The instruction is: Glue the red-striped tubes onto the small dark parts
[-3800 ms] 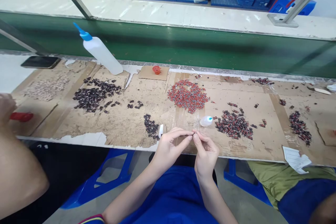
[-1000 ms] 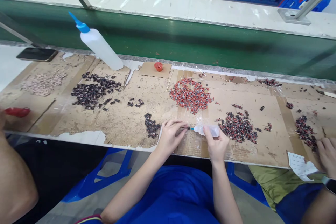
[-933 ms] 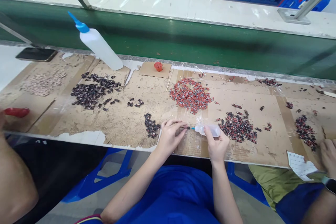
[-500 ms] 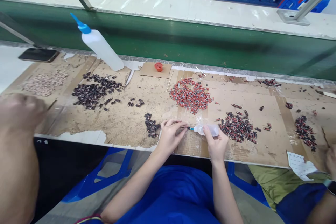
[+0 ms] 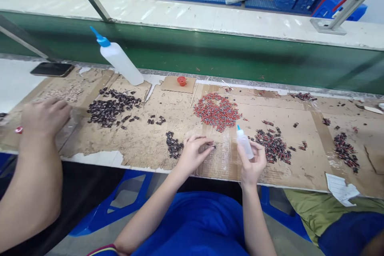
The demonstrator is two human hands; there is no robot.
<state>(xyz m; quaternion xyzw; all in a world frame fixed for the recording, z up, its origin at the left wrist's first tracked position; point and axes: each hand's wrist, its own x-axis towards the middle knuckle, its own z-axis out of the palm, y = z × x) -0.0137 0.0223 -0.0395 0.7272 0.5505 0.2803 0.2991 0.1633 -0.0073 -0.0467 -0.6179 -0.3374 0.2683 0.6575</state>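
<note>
My left hand [image 5: 194, 153] pinches a tiny dark part [image 5: 212, 146] between thumb and fingertips, just above the cardboard mat [image 5: 144, 140]. My right hand [image 5: 253, 164] grips a small clear squeeze bottle [image 5: 244, 142] with a blue tip, held nearly upright and apart from the part. A small heap of dark parts [image 5: 173, 145] lies just left of my left hand. A pile of red parts [image 5: 216, 110] lies beyond both hands. A pile of dark-and-red parts [image 5: 273, 146] lies to the right of the bottle.
A large white squeeze bottle [image 5: 120, 61] leans at the back left, near a big dark pile [image 5: 111, 108]. A red cap [image 5: 181, 81] sits on a cardboard scrap. Another person's hand [image 5: 45, 116] rests at the left. A phone [image 5: 51, 69], paper scrap [image 5: 340, 188] and green conveyor wall [image 5: 210, 56] surround the area.
My right hand has swung the small bottle from lying sideways, tip at the part, up to nearly upright. The person's hand at the left has moved onto the mat.
</note>
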